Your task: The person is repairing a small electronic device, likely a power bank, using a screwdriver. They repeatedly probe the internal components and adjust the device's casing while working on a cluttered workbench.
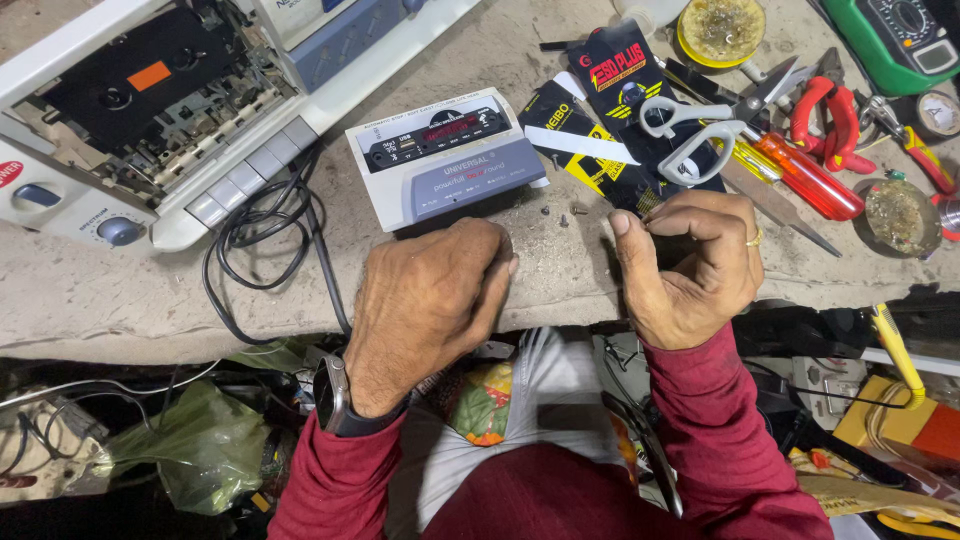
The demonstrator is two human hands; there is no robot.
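Bench edge, head view, looking down.

Left hand (425, 300): curled into a loose fist, knuckles on the worktop (120, 300), just below the front edge of the grey-and-white audio player module (450, 158). Whether anything is inside the fist: cannot tell. Black watch on the wrist, dark red sleeve.

Right hand (690, 265): fingers bent in, thumb up, seemingly pinching something thin and small near the fingertips; too small to identify. Ring on one finger. Hands apart, a bare strip of bench between them.

Tiny dark screws (570, 211) loose on the bench between module and right hand.

Judgement on handling: keep small parts pinched low over the bench, well back from the edge; gather loose screws to one spot.

Materials:
- Worktop rough, pale, gritty, stained.
- Module: smooth moulded plastic, boxy, dark glossy display strip along the top.
- Cassette deck (150, 100) top left, opened up, black cassette with orange label showing, row of pale keys; black cable (262, 228) looped beside it.
- Scissors (700, 125) with grey handles over black-and-yellow tweezer packets (610, 110).
- Screwdriver (805, 175), translucent orange handle; red-handled pliers (835, 120); green multimeter (895, 40) at the top right corner.
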